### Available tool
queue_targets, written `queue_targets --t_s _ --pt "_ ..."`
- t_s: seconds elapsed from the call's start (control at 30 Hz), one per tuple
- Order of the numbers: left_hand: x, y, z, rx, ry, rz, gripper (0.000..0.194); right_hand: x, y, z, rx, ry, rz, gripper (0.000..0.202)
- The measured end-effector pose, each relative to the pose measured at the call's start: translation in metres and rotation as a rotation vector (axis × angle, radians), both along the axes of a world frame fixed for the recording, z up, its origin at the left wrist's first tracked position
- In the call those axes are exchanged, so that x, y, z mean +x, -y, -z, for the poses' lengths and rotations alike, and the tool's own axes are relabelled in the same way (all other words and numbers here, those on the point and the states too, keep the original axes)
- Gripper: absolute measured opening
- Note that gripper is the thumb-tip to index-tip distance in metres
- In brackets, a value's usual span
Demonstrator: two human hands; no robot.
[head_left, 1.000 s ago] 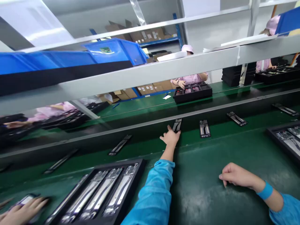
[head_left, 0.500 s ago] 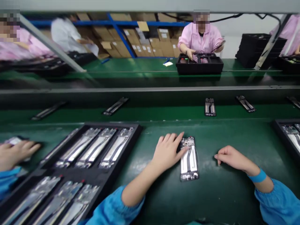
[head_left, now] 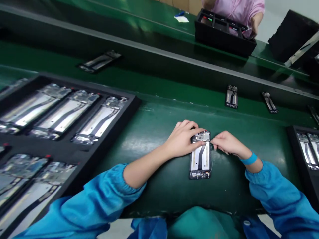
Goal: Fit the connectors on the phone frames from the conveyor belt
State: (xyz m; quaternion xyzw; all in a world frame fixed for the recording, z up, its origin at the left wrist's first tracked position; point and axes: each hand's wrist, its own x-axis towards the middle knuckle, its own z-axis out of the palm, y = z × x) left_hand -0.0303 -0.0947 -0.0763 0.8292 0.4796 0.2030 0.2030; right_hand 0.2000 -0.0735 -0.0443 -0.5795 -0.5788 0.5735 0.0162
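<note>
An opened phone (head_left: pixel 200 159), its circuit board, pale battery and dark ribbon cable exposed, lies face down on the green bench. My left hand (head_left: pixel 183 139) grips it from the left, with thumb and index finger across the upper board. At its upper right edge, my right hand (head_left: pixel 226 143) is closed in a pinch, wearing a blue wrist band. A thin wire (head_left: pixel 212 161) loops along the phone's right side up to those fingertips. The exact spot where the fingers meet the wire is too small to make out.
A black tray (head_left: pixel 124 122) of opened phones stands at left, another tray (head_left: pixel 295 156) at right. Several opened phones, including one phone (head_left: pixel 231 97), lie on the lower strip beyond. Across it, a person in pink (head_left: pixel 239 10) works at a black box (head_left: pixel 221 39).
My right hand has moved left to the phone's upper right edge. My left hand stays on the phone. The view has tilted downward, and the neighbouring hand at far left is out of sight.
</note>
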Motion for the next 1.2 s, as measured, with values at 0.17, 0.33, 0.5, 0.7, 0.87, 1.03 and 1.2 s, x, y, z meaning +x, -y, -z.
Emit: queue_targets --t_s 0.17,0.33,0.5,0.7,0.87,1.03,1.2 --pt "0.001 -0.001 -0.001 -0.002 0.035 0.004 0.046 -0.001 -0.003 -0.003 -0.017 0.031 -0.016 0.026" --pt "0.002 0.0 -0.003 -0.011 0.042 0.0 0.044 -0.001 -0.002 -0.008 -0.044 0.024 -0.005 0.027" --pt "0.004 0.001 -0.004 -0.007 0.042 -0.009 0.043 -0.003 -0.002 -0.011 -0.047 0.043 0.007 0.027" --pt "0.006 0.003 -0.005 0.0 0.03 -0.04 0.04 -0.003 -0.001 -0.013 -0.062 0.059 -0.029 0.029" --pt "0.008 0.003 -0.006 -0.017 0.02 -0.045 0.039 -0.003 0.005 -0.009 -0.058 0.043 -0.099 0.029" --pt "0.007 0.006 -0.014 0.02 -0.068 -0.132 0.039 0.006 0.006 -0.007 -0.001 -0.015 -0.089 0.034" --pt "0.003 0.007 -0.023 0.221 -0.178 -0.123 0.045 0.039 0.012 -0.012 0.152 -0.023 0.122 0.05"
